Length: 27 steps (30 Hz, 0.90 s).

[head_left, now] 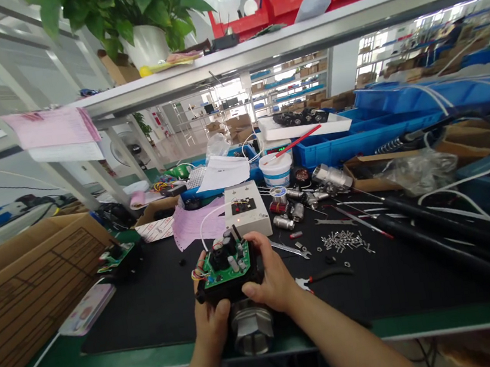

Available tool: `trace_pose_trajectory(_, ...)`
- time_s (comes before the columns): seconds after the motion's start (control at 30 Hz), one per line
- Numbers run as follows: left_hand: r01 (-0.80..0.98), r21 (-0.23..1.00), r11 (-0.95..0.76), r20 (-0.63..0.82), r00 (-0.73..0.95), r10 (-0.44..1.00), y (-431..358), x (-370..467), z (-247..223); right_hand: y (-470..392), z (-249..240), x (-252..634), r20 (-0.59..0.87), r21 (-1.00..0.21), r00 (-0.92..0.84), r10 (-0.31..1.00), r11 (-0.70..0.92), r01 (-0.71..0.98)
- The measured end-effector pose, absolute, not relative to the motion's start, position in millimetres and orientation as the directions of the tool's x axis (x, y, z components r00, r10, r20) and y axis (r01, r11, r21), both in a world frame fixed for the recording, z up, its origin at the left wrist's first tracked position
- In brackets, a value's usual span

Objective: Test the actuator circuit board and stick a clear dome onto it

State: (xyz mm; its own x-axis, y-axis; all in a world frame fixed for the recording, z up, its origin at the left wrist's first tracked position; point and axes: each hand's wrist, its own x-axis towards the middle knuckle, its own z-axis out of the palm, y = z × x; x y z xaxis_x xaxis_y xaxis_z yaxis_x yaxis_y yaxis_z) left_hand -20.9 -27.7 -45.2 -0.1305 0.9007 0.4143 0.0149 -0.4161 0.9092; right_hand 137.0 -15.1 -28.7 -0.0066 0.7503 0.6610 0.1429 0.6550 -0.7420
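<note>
Between my two hands is a black housing with a green circuit board (228, 268) on its upper face, carrying capacitors and thin coloured wires. My left hand (213, 320) grips its left side, the thumb at the near edge. On the right side, my right hand (273, 279) wraps round the housing with its thumb in front. Just below the housing, a hexagonal metal fitting (252, 328) points toward me; whether it is joined to the housing is hidden. A white control box (249, 222) stands right behind, with a white cable arching from it toward the board.
To the right lie pliers (329, 274), a wrench (296, 250), loose screws (345, 241) and several metal fittings (296, 210). A second board unit (121, 257) and a power bank-like white device (89, 309) sit left, beside a cardboard box (37, 289). Black rods (437, 242) lie far right.
</note>
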Motion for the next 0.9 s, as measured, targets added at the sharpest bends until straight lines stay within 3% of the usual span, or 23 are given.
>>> trace_pose_trajectory(0.17, 0.009, 0.883, -0.47, 0.468, -0.1, 0.878, -22, -21, -45, -13, -31, 139, 0.638, -0.766, -0.018, 0.77, 0.636, 0.091)
trace_pose_trajectory(0.57, -0.126, 0.894, -0.43, 0.431, -0.021, 0.902, -21, -11, -45, -10, -31, 141, 0.629, -0.776, -0.021, 0.777, 0.63, 0.038)
trace_pose_trajectory(0.8, -0.237, 0.898, -0.37, 0.386, 0.024, 0.922, -41, -14, -36, -26, -33, 146, 0.586, -0.796, -0.111, 0.802, 0.596, 0.108)
trace_pose_trajectory(0.9, -0.274, 0.917, -0.289, 0.332, 0.124, 0.935, -41, -25, -41, -33, -34, 149, 0.58, -0.785, -0.123, 0.806, 0.592, 0.181)
